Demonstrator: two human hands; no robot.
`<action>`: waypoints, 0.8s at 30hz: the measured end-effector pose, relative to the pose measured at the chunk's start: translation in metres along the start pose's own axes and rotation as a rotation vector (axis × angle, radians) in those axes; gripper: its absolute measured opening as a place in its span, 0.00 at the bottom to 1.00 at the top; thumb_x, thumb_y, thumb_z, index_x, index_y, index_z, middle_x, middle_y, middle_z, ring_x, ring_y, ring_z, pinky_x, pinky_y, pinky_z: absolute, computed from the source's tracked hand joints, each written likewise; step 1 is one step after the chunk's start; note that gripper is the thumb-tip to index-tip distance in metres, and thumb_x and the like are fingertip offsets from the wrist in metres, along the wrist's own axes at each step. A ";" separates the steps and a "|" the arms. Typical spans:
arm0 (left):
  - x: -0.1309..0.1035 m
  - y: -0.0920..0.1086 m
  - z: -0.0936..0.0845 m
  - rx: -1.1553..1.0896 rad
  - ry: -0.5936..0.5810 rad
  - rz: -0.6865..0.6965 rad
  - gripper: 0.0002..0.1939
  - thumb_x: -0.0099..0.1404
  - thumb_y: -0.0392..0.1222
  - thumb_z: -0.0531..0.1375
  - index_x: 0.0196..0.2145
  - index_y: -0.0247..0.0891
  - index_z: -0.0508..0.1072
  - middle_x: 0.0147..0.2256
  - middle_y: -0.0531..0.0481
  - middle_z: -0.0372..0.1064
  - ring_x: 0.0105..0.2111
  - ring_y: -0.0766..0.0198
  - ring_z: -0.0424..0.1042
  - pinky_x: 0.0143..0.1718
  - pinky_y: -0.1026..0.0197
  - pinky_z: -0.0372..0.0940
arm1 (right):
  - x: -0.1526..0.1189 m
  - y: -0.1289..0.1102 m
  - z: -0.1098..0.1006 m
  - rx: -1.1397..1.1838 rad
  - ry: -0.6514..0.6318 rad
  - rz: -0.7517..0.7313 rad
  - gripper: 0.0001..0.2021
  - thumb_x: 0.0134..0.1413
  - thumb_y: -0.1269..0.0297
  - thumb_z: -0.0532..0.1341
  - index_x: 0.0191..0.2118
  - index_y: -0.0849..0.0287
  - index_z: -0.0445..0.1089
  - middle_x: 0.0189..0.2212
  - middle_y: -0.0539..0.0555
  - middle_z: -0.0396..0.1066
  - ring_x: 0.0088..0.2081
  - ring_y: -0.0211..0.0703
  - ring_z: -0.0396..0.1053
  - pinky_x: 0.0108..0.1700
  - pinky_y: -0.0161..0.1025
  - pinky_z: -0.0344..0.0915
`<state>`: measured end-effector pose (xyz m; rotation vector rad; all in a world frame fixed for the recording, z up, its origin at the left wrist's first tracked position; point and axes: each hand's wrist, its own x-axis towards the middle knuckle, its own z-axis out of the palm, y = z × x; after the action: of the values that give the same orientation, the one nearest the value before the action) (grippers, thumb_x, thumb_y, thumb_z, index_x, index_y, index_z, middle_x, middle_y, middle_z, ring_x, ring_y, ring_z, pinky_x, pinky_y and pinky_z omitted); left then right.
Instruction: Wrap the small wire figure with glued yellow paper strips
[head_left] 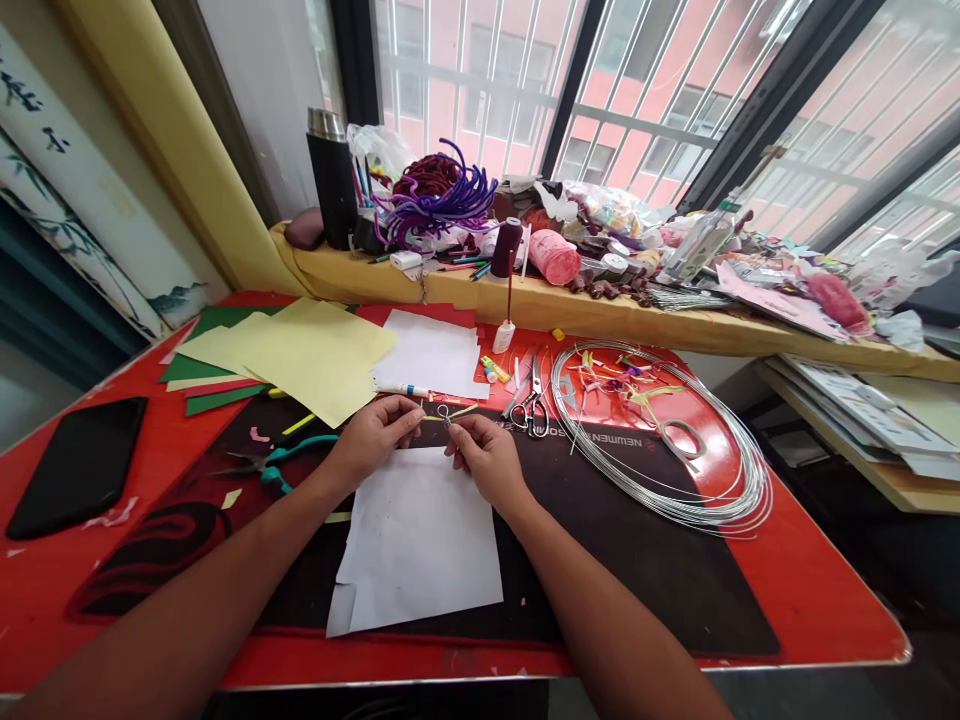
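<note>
In the head view, your right hand (486, 458) is at the far edge of the near white sheet (424, 550), thumb and fingertips pinched on a small looped wire (443, 411). That wire stands just beyond the sheet's far edge; it is so fine that its lower end is lost among your fingertips. Your left hand (381, 437) is at the sheet's far left corner, thumb and fingers drawn together; you cannot tell from here whether they pinch part of the wire too. Your hands cover parts of that far edge.

The sheet lies on a dark mat (622, 570). Left of the sheet, pliers (281, 455) with teal handles are partly hidden by your left forearm. Farther left of it lies a black phone (79, 465). Beyond the sheet to the left, pale yellow paper (315, 350) covers much of some green sheets (225, 400).

Beyond the sheet to the right are the scissors (531, 410), and right of it a big wire coil (750, 480) ringing scraps too tangled to sort. Farthest beyond the sheet, a cluttered sill (465, 285) holds heaped things, many hard to make out. Both your forearms are cut off by the bottom edge.
</note>
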<state>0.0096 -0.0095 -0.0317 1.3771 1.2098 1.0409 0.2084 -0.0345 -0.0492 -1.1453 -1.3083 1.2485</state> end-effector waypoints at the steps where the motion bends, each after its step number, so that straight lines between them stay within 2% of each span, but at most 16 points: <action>1: 0.000 -0.001 -0.001 -0.017 0.005 -0.007 0.20 0.62 0.61 0.67 0.35 0.40 0.76 0.27 0.52 0.72 0.25 0.64 0.65 0.28 0.60 0.60 | 0.000 0.000 0.000 0.003 0.002 0.001 0.13 0.60 0.51 0.65 0.36 0.57 0.74 0.24 0.50 0.76 0.20 0.37 0.66 0.23 0.34 0.59; 6: -0.001 -0.004 -0.001 0.011 -0.006 0.028 0.21 0.64 0.61 0.67 0.41 0.40 0.77 0.32 0.51 0.74 0.29 0.63 0.69 0.31 0.60 0.63 | 0.000 -0.001 0.000 -0.005 0.003 0.000 0.14 0.60 0.51 0.66 0.36 0.57 0.74 0.23 0.50 0.75 0.20 0.37 0.66 0.23 0.34 0.59; 11: -0.003 -0.003 0.004 0.123 -0.061 0.074 0.19 0.63 0.58 0.67 0.42 0.40 0.78 0.37 0.49 0.77 0.33 0.61 0.71 0.36 0.58 0.66 | -0.001 -0.001 -0.001 -0.027 -0.009 -0.012 0.12 0.61 0.53 0.65 0.35 0.57 0.74 0.24 0.51 0.76 0.20 0.36 0.66 0.23 0.33 0.58; 15: -0.003 -0.002 0.006 0.084 -0.042 0.067 0.20 0.62 0.58 0.68 0.42 0.39 0.77 0.37 0.49 0.76 0.32 0.62 0.70 0.35 0.58 0.67 | -0.002 -0.001 -0.001 -0.047 -0.029 -0.005 0.13 0.61 0.53 0.65 0.35 0.58 0.74 0.24 0.51 0.76 0.21 0.36 0.66 0.22 0.33 0.58; 24: -0.004 -0.005 0.010 0.024 -0.078 0.043 0.21 0.59 0.57 0.70 0.42 0.38 0.76 0.39 0.48 0.76 0.34 0.60 0.74 0.36 0.56 0.71 | -0.001 0.002 0.000 -0.032 -0.036 -0.008 0.13 0.61 0.52 0.65 0.35 0.57 0.74 0.25 0.50 0.76 0.21 0.37 0.67 0.23 0.33 0.59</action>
<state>0.0183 -0.0143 -0.0383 1.4546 1.1431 0.9964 0.2087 -0.0355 -0.0510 -1.1435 -1.3624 1.2513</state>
